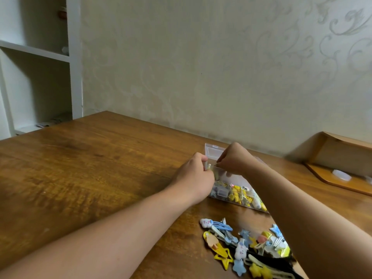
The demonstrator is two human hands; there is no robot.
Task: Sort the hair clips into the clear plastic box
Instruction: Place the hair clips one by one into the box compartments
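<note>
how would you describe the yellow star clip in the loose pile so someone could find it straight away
Start at the wooden table and go to the clear plastic box by the hands. Nearer the camera lies a loose pile of hair clips. At its left edge is the yellow star clip: long, with an open star outline at its near end, unlike the blue clips beside it.

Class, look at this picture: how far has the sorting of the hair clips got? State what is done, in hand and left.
Done: the clear plastic box stands open and already holds many yellow clips. In hand: the left hand and right hand meet at the box's far end, fingers curled on something small and pale, too small to identify. Left: a pile of blue and yellow clips lies on the table.
</note>
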